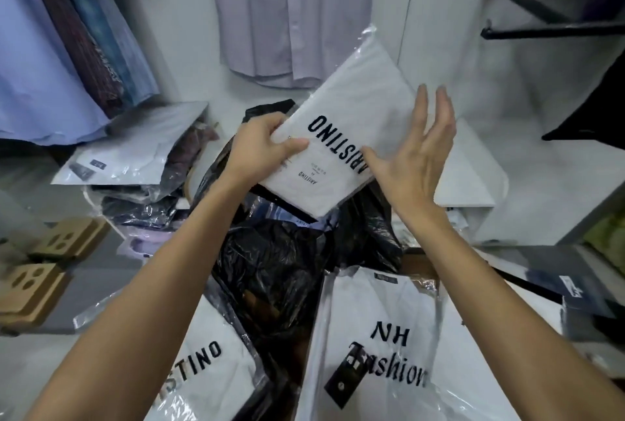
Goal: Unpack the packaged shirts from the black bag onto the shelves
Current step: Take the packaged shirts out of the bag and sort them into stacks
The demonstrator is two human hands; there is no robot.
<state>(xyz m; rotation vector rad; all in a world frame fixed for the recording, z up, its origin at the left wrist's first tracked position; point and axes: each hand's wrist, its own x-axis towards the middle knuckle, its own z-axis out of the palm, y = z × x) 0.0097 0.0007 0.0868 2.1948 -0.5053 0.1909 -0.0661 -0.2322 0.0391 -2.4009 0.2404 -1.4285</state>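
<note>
The person is holding a white packaged shirt [341,129] up over the black bag [280,258], tilted so its far corner is pointing up and away from them. The left hand [267,146] is gripping the near left edge of the packet, thumb lying across the printed face and the fingers curling round behind it. The right hand [419,150] is spread wide beside the packet's right edge, fingers straight and fanned upward; the heel of the palm is meeting the lower right side of the packet, while the fingertips are standing clear of it.

Directly under both hands the bag is gaping open, with more wrapped clothes showing inside it. Nearer than the hands, between the two forearms and just right of them, a white packet printed "NH Fashion" [389,353] is lying flat, and under the left forearm another white packet [216,363] is lying beside the bag. Out beyond the left hand a pile of packaged shirts [135,163] is sitting stacked. Past the right hand a white shelf [473,170] is jutting out, and above both hands shirts are hanging [297,14] against the wall.
</note>
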